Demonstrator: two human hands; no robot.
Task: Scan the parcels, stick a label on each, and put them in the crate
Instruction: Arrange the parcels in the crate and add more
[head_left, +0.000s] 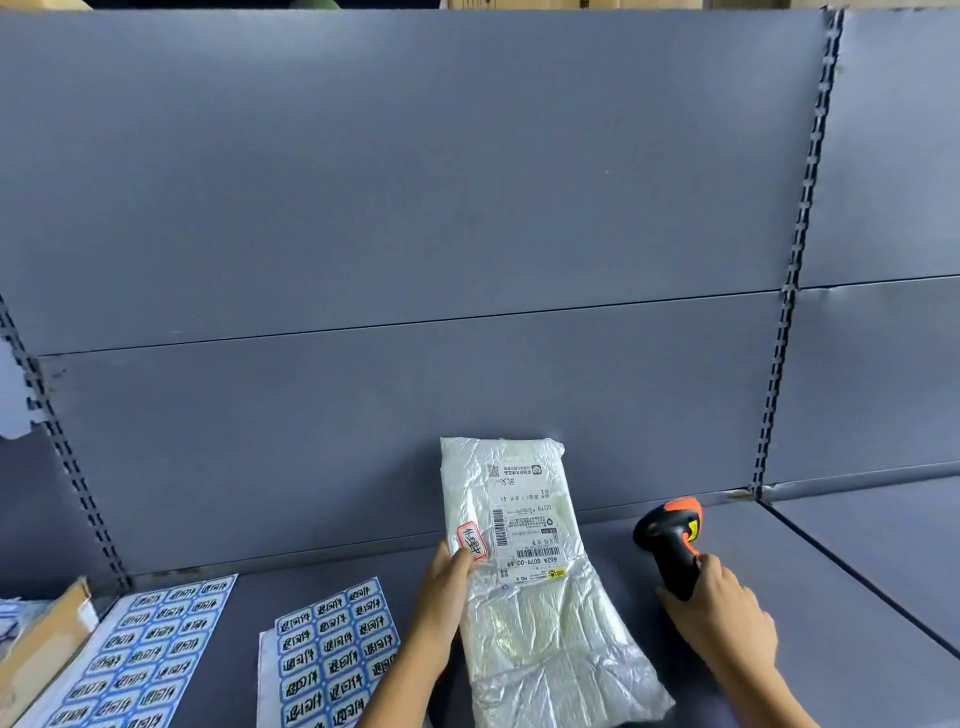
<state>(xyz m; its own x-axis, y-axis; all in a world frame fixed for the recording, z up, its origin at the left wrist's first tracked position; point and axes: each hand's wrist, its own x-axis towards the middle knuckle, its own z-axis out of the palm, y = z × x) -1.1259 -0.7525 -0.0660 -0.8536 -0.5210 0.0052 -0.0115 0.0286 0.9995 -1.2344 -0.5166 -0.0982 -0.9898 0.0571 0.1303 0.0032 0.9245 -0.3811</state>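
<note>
A white plastic parcel (530, 587) with a printed shipping slip is held up, tilted, over the grey table. A red-edged sticker (471, 541) sits on its left side beside the slip. My left hand (441, 597) grips the parcel's left edge, thumb on top just below the sticker. My right hand (719, 613) is wrapped round the handle of a black and orange barcode scanner (672, 538), to the right of the parcel with its head turned toward it. Two sheets of blue labels lie flat: one sheet (332, 654) close to my left arm, the other sheet (135, 654) further left.
A cardboard box (41, 639) sits at the left edge beside the label sheets. A grey partition wall (415, 208) rises behind the table (857, 649). Slotted uprights (800, 249) run down the wall.
</note>
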